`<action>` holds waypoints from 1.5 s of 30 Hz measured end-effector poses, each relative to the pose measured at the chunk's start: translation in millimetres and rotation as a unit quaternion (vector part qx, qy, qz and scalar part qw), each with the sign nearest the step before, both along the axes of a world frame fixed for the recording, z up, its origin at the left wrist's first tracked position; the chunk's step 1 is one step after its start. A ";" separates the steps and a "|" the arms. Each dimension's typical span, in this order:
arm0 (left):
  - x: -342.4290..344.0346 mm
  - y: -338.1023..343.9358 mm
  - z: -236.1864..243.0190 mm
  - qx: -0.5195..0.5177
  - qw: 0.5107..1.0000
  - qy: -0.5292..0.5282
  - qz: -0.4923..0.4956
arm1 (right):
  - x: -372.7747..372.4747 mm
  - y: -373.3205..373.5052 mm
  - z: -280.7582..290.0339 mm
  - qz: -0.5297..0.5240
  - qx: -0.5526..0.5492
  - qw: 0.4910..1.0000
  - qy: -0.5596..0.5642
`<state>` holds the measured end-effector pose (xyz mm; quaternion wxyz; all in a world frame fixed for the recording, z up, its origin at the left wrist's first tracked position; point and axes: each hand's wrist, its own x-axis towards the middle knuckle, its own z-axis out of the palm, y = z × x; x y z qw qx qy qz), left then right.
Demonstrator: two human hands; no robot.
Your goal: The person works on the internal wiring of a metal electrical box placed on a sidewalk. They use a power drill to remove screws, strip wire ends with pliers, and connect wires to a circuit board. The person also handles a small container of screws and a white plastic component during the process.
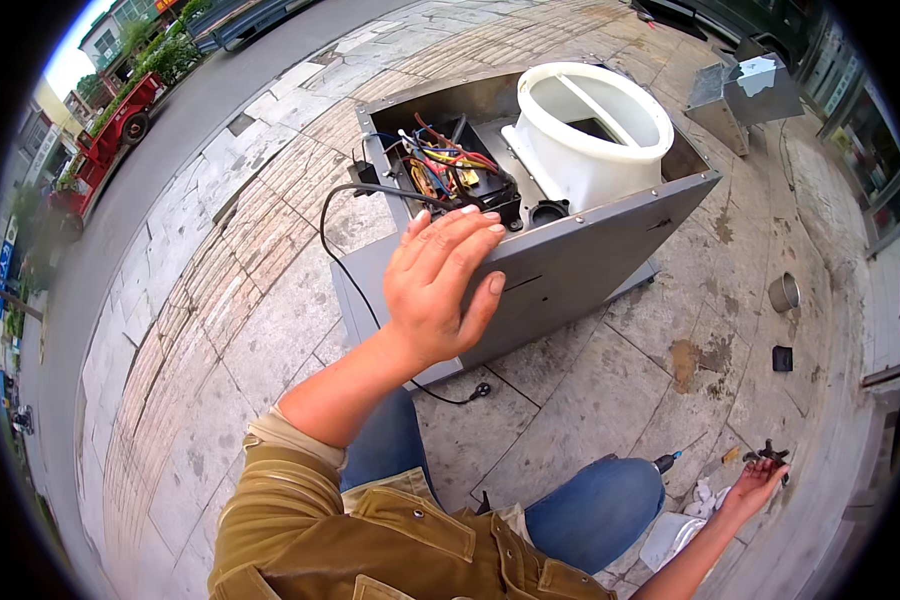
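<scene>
My left hand (440, 285) lies with fingers stretched out against the near rim of a large grey metal machine housing (570, 270), holding nothing. Inside the open top, close to those fingertips, are a bundle of coloured wires (450, 165) and a black part. A white oval plastic hopper (570, 160) stands at the right of the housing. Out at the lower right, low by the ground, my right hand (752, 492) has its fingers closed on a small dark piece with several prongs (767, 456); its exact kind I cannot make out.
A black power cord (355, 285) runs from the housing to a plug (480, 390) on the paving. Rightward lie a metal cup (784, 292), a small black box (782, 358) and a white container (670, 540). A grey metal bin (740, 100) stands farther back; a red cart (115, 140) is by the road.
</scene>
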<state>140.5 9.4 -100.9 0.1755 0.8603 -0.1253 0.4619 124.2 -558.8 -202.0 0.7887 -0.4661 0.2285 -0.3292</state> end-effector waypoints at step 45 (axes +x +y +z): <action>-60.5 -36.4 -59.8 -0.269 0.731 0.469 -0.416 | -54.3 344.9 15.2 0.453 -0.202 0.864 0.089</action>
